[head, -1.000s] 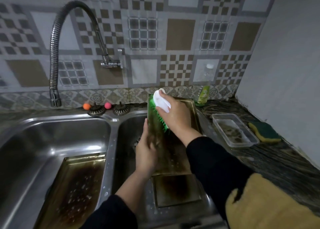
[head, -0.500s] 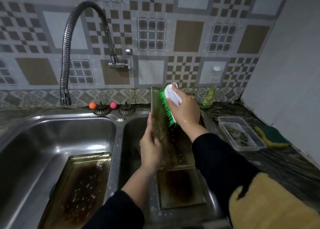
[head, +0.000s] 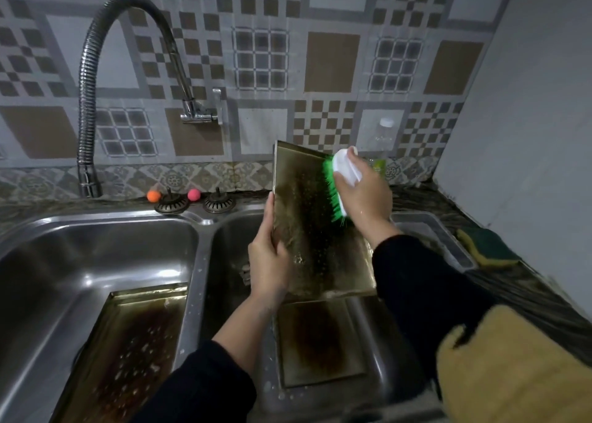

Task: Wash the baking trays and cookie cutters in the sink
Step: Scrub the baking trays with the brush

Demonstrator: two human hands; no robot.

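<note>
Three trays: stained rectangular metal baking tray (head: 315, 230) propped in right basin, frame centre; stiff, wet, slippery.
Left hand (head: 267, 262): fingers clamped on left rim.
Right hand (head: 362, 195): fingers clamped on green-bristled white scrubbing brush (head: 339, 182).
Hold: rims.

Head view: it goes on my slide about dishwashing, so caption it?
Left hand props a baking tray in the sink while right hand scrubs with a green-bristled brush.
</note>
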